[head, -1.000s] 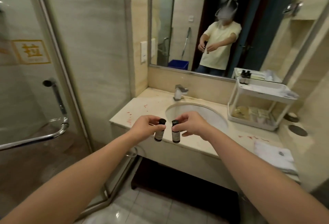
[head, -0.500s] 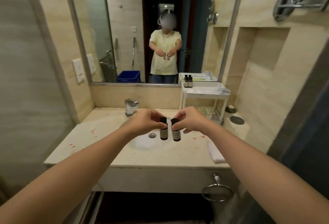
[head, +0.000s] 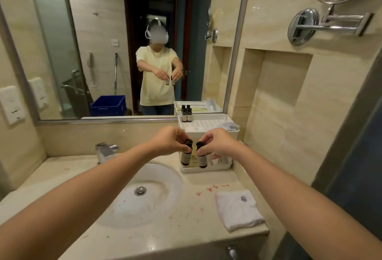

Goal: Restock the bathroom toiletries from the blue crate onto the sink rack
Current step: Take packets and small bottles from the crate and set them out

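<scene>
My left hand point(head: 168, 140) pinches the neck of a small dark bottle point(head: 185, 155) with a black cap. My right hand point(head: 218, 142) holds a second, matching bottle point(head: 201, 157) the same way. Both bottles hang upright side by side, just in front of the white two-tier sink rack point(head: 213, 133) at the back right of the counter. Two small dark bottles point(head: 186, 115) stand at the back left corner of the rack's top tray. The blue crate point(head: 108, 105) shows only as a reflection in the mirror, behind me on the floor.
A round white basin point(head: 144, 193) and a chrome tap point(head: 105, 151) lie left of the rack. A folded white towel point(head: 237, 209) sits at the counter's front right. Packets fill the rack's lower tier point(head: 222, 161). A chrome towel ring point(head: 322, 21) juts from the right wall.
I have stepped closer to the counter and both hands have carried the two bottles forward and right, from over the basin to just in front of the rack.
</scene>
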`<state>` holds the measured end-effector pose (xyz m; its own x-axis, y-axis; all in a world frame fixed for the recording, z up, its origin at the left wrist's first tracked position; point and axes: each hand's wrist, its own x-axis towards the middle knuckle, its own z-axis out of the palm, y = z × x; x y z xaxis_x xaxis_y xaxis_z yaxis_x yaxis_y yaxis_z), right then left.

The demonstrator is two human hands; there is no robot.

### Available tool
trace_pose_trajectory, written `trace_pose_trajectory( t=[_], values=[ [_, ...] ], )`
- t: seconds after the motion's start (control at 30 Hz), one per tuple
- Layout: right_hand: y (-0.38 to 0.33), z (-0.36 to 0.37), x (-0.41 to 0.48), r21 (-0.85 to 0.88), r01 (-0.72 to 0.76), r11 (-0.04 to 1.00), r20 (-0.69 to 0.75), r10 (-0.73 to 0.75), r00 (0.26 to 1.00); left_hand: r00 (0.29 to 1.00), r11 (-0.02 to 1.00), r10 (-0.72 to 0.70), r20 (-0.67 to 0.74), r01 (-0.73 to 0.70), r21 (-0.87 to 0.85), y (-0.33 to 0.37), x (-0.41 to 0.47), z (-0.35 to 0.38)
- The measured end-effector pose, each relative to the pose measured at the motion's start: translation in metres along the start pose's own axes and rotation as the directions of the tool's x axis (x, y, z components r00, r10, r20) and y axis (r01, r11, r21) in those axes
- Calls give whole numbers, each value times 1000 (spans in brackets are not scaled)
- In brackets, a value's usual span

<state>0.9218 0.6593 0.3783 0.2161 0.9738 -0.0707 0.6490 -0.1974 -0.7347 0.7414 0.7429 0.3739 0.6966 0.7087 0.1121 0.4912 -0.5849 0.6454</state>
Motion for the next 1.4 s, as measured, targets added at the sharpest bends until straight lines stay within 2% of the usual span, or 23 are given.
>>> trace_pose_trajectory(
  t=[0.6, 1.03, 1.4],
  values=[
    [13, -69, 153, 58, -16, 998, -109, 22, 994, 996, 993, 82, -20, -80, 86, -21, 177, -24],
    [44, -102, 300, 86, -33, 996, -20, 35, 999, 998, 987, 7, -57, 2, 163, -57, 314, -22],
    [82, -94, 380, 24, -54, 998, 32, 53, 998, 997, 927, -24, -78, 51, 372, -96, 380, 3]
  ],
)
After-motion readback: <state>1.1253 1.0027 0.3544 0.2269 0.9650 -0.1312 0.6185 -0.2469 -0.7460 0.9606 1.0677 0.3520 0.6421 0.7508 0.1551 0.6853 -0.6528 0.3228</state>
